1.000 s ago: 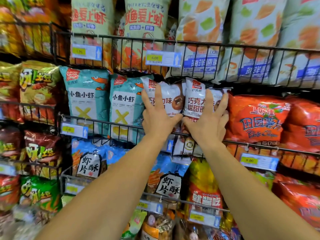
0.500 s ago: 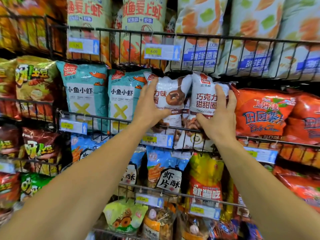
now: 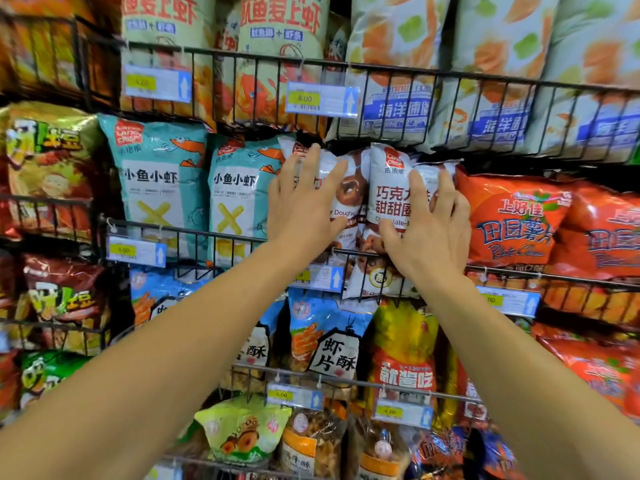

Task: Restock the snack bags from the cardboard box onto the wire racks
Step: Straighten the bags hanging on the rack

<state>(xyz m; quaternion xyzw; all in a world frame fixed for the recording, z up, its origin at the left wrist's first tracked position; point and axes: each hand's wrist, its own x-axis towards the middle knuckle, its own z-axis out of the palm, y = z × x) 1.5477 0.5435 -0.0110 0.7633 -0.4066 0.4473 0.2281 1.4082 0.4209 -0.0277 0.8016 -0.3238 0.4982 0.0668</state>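
Now both hands lie flat with fingers spread: left hand (image 3: 304, 199) on the left donut bag (image 3: 346, 195), right hand (image 3: 429, 230) on the right donut bag (image 3: 388, 188). Bags stand upright in the rack (image 3: 214, 237), directly ahead.

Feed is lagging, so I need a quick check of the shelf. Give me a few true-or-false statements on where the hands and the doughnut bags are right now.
1. Both hands lie on white chocolate doughnut bags: left hand, right hand, doughnut bags. True.
2. The doughnut bags stand between the teal shrimp bags and the orange potato chip bags. True.
3. The left hand is lifting a bag clear of the wire rack. False: the bags sit in it.
4. The cardboard box is in view. False: none shows.
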